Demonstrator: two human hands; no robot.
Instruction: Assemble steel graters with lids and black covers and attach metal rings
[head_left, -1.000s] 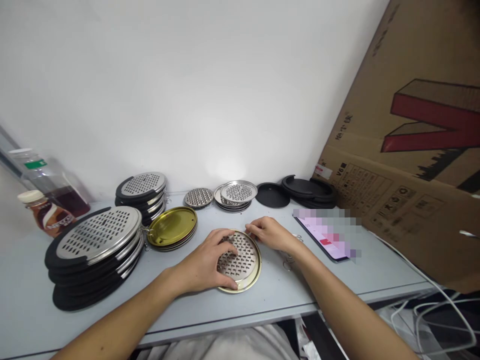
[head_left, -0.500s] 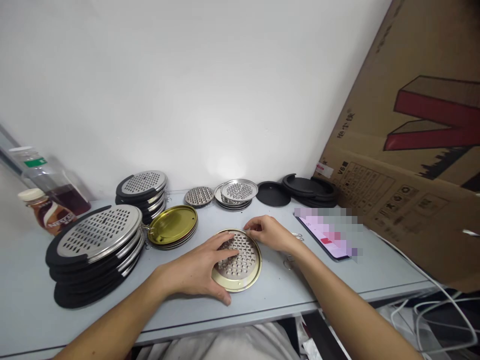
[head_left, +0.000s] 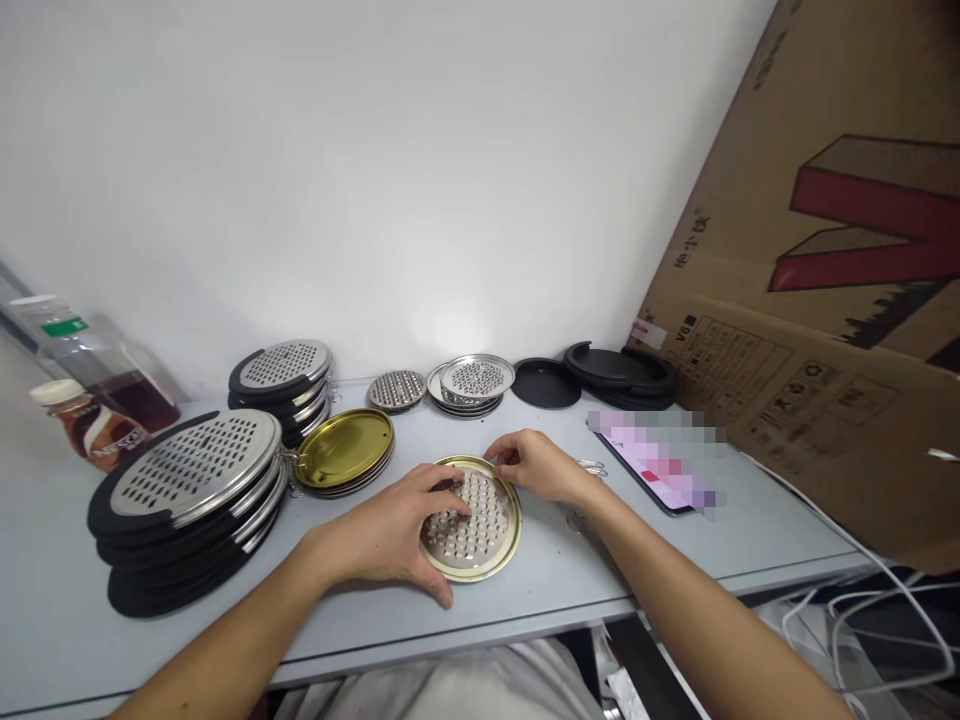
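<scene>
Under left hand (head_left: 391, 527), grater disc (head_left: 484, 520), part-hidden

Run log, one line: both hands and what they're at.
left hand: spread over grater disc | right hand: fingertips at far edge of gold-rimmed dish | grater disc: in dish | dish: on table

Left hand (head_left: 386, 530) at round grater (head_left: 486, 522)

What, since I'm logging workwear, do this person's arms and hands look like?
The left hand and right hand: each grip is bare, ungloved fingers, with no ring showing. The left forearm and right forearm taper to the wrist; no sleeve, watch or cable shows there.
</scene>
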